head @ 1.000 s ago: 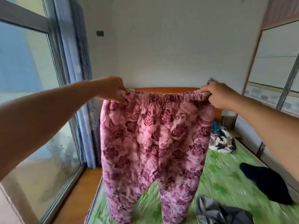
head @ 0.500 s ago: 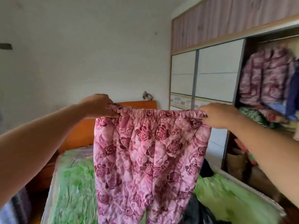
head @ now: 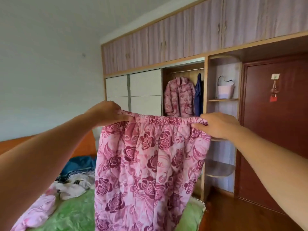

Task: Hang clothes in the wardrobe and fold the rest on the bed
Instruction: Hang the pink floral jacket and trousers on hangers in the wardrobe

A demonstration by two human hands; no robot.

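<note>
Left hand [head: 106, 112] and right hand [head: 218, 125] pinching waistband of pink rose-print quilted trousers [head: 146, 172], centre frame, open wardrobe [head: 183, 67] behind, upper right

Domestic bedroom: bed [head: 75, 212] with green cover, built-in wardrobe [head: 166, 52] holding hung coats [head: 180, 95], wooden door [head: 275, 130].
</note>
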